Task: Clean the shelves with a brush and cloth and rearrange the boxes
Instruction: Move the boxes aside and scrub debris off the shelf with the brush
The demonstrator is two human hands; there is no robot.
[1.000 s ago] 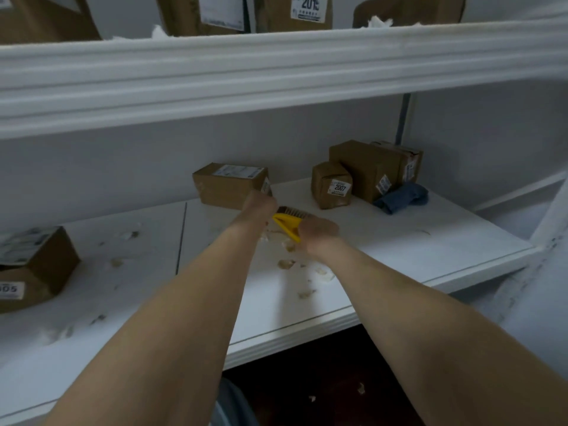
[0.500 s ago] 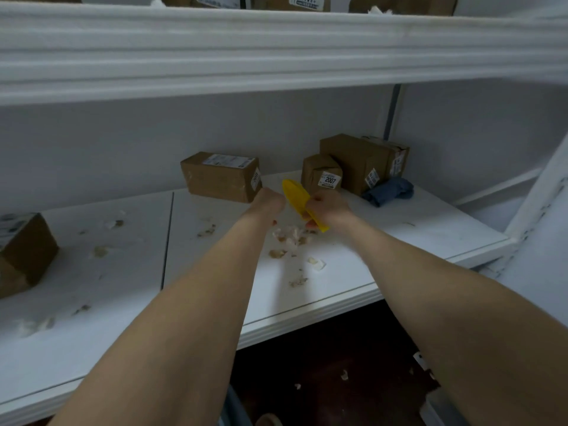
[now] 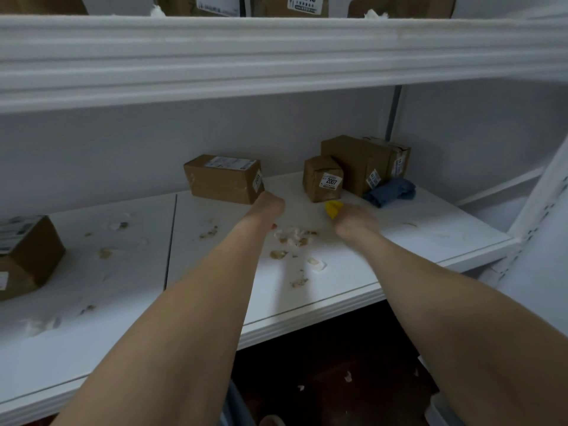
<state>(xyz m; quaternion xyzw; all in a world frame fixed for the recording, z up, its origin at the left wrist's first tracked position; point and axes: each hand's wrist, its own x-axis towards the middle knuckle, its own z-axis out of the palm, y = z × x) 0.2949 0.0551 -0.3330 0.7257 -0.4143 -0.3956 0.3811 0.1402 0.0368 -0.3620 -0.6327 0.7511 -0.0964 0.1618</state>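
A yellow brush (image 3: 334,208) pokes out of the right hand (image 3: 356,224), mostly hidden by the grip. Just beyond the grip stands a small cardboard box marked 2007 (image 3: 322,179), with a larger box (image 3: 353,162) behind it. A crumpled blue cloth (image 3: 392,191) lies to the right. A flat box (image 3: 224,179) lies to the left. All rest on the white shelf (image 3: 415,241).

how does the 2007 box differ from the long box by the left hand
The 2007 box is small and nearly cubic; the long box is wider and lower. The 2007 box's label faces front; the long box has a big one on top. The left hand is at the long box's corner, not at the 2007 box. Both are brown cardboard.
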